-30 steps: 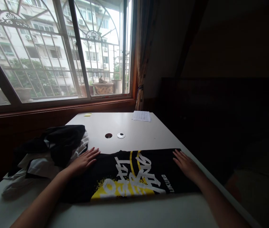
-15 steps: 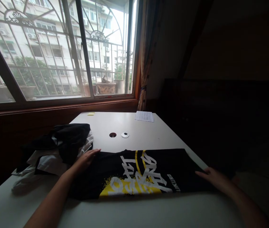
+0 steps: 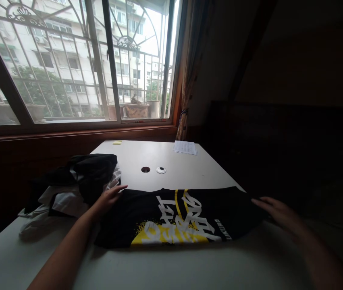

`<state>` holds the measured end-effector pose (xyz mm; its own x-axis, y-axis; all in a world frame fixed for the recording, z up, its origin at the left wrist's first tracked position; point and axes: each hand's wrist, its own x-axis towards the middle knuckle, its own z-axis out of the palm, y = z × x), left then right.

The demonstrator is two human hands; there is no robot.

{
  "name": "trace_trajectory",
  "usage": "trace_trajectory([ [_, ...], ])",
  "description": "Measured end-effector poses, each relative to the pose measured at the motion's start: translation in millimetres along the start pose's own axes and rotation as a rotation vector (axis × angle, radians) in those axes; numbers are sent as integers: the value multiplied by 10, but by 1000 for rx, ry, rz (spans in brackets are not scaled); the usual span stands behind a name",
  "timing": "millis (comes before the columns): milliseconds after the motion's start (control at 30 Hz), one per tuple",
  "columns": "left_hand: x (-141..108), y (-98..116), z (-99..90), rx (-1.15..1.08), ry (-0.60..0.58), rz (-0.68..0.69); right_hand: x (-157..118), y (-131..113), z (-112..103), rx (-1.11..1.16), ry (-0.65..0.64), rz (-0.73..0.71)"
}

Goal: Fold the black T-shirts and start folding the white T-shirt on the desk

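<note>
A black T-shirt (image 3: 171, 217) with white lettering and a yellow print lies across the near part of the white table, folded into a long strip. At its left end rests my left hand (image 3: 110, 197), fingers stretched along the far left corner; the thumb is hidden. My right hand (image 3: 275, 207) has its fingers closed on the right end of the T-shirt, which is raised a little and curves up from the tabletop. Just beyond my left forearm sits a heap of black and white clothes (image 3: 77, 181).
On the white table (image 3: 159, 268) are a round cable hole (image 3: 145, 170) and its loose white cover (image 3: 161, 170). Paper sheets (image 3: 185, 147) and a yellow sticky note (image 3: 117, 142) lie near the far edge. A barred window (image 3: 68, 64) and a tied curtain (image 3: 186, 80) stand behind.
My right hand has risen, lifting the T-shirt's right end and bringing it slightly inward. My left hand stays at the left end. The view has shifted slightly.
</note>
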<state>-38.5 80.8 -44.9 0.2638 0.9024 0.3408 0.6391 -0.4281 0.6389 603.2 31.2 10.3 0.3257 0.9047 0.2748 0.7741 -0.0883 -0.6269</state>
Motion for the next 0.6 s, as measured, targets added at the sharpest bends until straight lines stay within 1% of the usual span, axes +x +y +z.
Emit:
trace_trajectory([
  [33,-4,3,-9,-12,8,-10,-11,-215,32,165,-3,59],
  [67,-6,5,-15,-23,16,-18,-17,-440,70,266,-16,102],
  [100,-8,6,-18,-33,23,-22,-20,-673,116,315,-40,117],
  [133,-9,6,-18,-42,27,-24,-23,-912,170,330,-62,97],
  [200,-13,7,-14,-60,32,-25,-56,-1399,308,319,-100,-9],
  [267,-22,16,-12,-84,37,-30,-171,-1883,483,274,-167,-144],
  [333,-38,35,-17,-112,48,-44,-394,-2334,675,257,-299,-248],
  [400,-58,59,-31,-138,51,-55,-707,-2702,846,318,-429,-406],
  [433,-67,70,-39,-148,52,-56,-875,-2839,916,380,-543,-492],
  [467,-75,78,-46,-155,54,-53,-1035,-2937,973,435,-722,-571],
  [500,-81,83,-51,-159,57,-48,-1175,-2995,1019,475,-873,-643],
  [533,-83,84,-53,-162,61,-40,-1284,-3011,1056,474,-942,-700],
  [567,-82,80,-53,-163,67,-32,-1356,-2988,1089,449,-965,-745],
  [600,-79,71,-50,-163,70,-25,-1389,-2930,1121,401,-933,-775],
])
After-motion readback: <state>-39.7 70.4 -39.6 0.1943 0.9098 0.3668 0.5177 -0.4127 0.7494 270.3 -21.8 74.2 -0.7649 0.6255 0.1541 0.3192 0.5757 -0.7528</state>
